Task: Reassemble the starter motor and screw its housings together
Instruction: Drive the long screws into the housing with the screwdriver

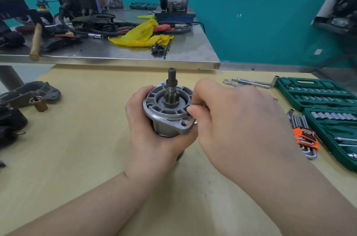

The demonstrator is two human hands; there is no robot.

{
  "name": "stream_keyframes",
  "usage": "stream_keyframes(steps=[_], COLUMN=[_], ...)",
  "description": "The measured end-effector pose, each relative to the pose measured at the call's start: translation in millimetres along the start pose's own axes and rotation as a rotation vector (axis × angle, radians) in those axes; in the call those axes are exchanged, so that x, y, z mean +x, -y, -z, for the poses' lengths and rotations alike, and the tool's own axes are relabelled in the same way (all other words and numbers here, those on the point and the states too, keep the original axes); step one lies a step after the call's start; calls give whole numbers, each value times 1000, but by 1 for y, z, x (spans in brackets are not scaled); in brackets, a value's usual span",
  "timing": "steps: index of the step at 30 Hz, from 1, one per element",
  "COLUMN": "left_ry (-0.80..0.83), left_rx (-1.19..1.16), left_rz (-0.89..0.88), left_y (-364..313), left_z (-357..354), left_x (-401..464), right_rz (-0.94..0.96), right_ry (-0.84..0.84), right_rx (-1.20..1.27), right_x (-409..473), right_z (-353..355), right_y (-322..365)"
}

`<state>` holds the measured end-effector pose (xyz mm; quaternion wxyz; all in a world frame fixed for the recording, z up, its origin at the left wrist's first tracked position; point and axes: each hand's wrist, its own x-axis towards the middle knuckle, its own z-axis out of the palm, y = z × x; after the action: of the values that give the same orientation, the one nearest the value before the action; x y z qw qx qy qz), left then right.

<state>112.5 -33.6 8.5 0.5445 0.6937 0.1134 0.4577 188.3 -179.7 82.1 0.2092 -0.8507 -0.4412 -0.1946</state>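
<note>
Pale wooden table (77,158), starter motor held upright at its middle.
The left hand (148,139) wraps its grip round the starter motor (168,112), pinion shaft (172,83) pointing up; the right hand (228,118) pinches the housing rim on the right. Right lie hex keys (303,135) and a green socket set (316,93); far behind, a steel table (183,50) carries a yellow rag (141,35).

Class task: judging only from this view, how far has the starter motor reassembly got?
Done: the grey housing sits on the starter motor, pinion shaft standing through it. In hand: the left hand grips the body; the right hand pinches at the rim. Left: the mounting hole is empty, and the hex keys lie untouched.
</note>
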Motion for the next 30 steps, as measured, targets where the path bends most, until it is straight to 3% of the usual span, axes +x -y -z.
stream_keyframes(steps=[6,9,12,17,30], left_ry=[44,129,186,223,251], left_rx=[37,11,2,-28,-120], left_rz=[-18,-81,-150,-149,-175], left_y=[3,2,1,1,3], left_z=[3,6,5,7,8], left_x=[0,2,3,8,11], right_rz=[77,132,224,342,401], right_ry=[-168,-45,50,34,63], right_rx=[199,407,444,547,423], right_x=[10,16,18,10,12], right_z=[36,48,43,34,30], right_y=[4,-7,-24,-39,-32])
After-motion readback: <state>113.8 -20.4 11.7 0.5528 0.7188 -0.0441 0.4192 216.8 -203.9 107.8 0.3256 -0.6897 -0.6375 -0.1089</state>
